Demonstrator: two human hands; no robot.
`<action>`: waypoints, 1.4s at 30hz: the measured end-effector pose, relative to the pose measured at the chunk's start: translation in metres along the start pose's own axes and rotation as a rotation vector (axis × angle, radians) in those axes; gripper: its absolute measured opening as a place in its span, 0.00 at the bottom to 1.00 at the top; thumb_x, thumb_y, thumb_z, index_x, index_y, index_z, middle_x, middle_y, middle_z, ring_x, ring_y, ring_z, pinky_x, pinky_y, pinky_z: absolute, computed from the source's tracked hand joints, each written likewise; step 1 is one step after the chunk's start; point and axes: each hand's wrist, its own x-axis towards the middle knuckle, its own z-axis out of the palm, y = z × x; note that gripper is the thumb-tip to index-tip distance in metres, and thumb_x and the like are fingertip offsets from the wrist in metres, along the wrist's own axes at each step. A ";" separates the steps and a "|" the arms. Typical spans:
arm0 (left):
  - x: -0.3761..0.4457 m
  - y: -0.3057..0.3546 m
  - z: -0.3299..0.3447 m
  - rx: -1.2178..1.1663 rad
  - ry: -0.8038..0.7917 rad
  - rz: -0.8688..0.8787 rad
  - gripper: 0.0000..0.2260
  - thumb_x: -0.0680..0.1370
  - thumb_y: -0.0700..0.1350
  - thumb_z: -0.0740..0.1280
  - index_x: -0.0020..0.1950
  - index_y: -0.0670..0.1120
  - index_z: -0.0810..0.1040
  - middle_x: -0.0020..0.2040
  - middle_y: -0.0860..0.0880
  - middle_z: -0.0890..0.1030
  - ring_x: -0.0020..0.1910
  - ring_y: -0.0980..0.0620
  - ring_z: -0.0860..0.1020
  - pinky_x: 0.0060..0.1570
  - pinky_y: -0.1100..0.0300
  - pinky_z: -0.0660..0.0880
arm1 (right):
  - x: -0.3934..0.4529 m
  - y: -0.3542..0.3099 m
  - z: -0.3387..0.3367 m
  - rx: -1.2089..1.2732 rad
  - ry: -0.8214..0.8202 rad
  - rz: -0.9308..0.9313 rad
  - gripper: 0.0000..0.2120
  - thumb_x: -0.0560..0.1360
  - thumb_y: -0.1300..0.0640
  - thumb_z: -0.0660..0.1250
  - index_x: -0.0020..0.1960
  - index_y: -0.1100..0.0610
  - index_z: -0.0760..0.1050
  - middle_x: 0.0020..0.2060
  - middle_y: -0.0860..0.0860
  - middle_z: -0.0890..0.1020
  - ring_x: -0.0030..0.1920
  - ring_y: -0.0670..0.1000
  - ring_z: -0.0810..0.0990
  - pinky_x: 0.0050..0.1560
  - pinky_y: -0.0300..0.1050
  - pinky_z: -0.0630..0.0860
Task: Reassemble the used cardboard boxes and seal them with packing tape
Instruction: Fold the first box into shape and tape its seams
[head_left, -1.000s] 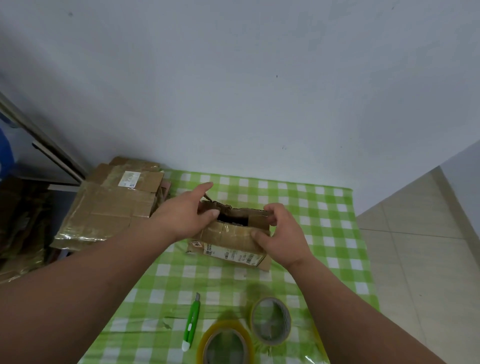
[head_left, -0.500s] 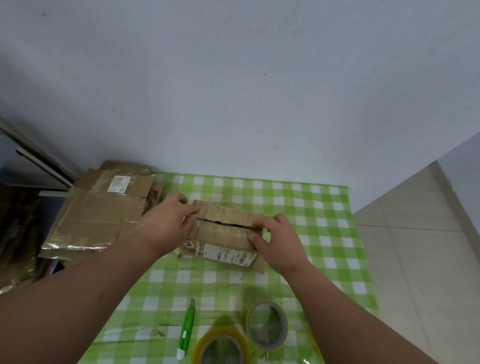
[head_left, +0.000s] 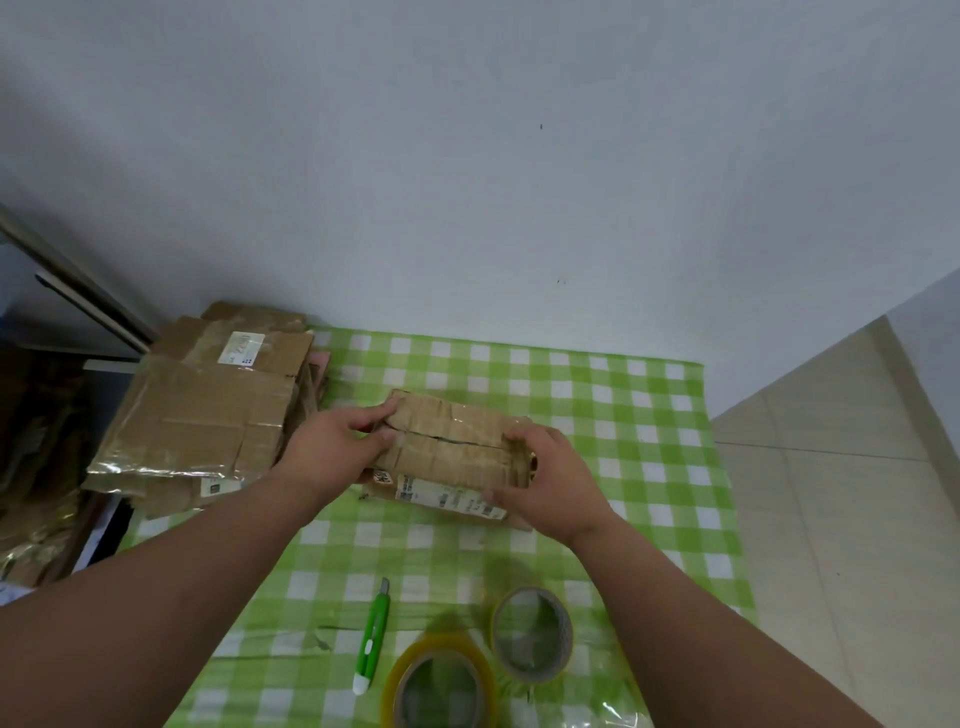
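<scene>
Box (head_left: 447, 447) (flaps closed) sits clasped between left hand (head_left: 332, 447) and right hand (head_left: 550, 478).

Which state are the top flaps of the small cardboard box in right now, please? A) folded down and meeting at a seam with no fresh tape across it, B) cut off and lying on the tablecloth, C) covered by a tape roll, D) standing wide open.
A: the small cardboard box has its flaps folded flat with a dark seam showing, held by the left hand and right hand; both tape rolls sit nearer on the tablecloth.
</scene>
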 end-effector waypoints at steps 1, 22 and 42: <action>0.000 0.001 0.000 -0.047 0.013 -0.013 0.16 0.78 0.42 0.71 0.63 0.57 0.80 0.57 0.51 0.81 0.51 0.49 0.82 0.49 0.49 0.83 | 0.002 -0.002 -0.002 0.003 0.022 -0.004 0.36 0.66 0.49 0.79 0.71 0.49 0.69 0.67 0.48 0.70 0.63 0.48 0.72 0.66 0.45 0.71; -0.018 -0.040 0.011 0.864 0.042 0.478 0.10 0.77 0.42 0.70 0.58 0.48 0.84 0.54 0.45 0.74 0.52 0.43 0.74 0.48 0.51 0.77 | -0.013 0.015 0.007 -0.262 -0.072 0.001 0.29 0.75 0.47 0.70 0.75 0.47 0.67 0.77 0.48 0.60 0.75 0.50 0.63 0.73 0.47 0.63; -0.053 -0.034 0.001 0.974 -0.173 0.398 0.21 0.84 0.45 0.57 0.77 0.50 0.64 0.79 0.51 0.60 0.76 0.46 0.60 0.74 0.53 0.59 | -0.030 0.014 0.025 -0.189 0.245 -0.140 0.11 0.74 0.58 0.71 0.55 0.59 0.83 0.62 0.55 0.75 0.62 0.58 0.72 0.63 0.53 0.73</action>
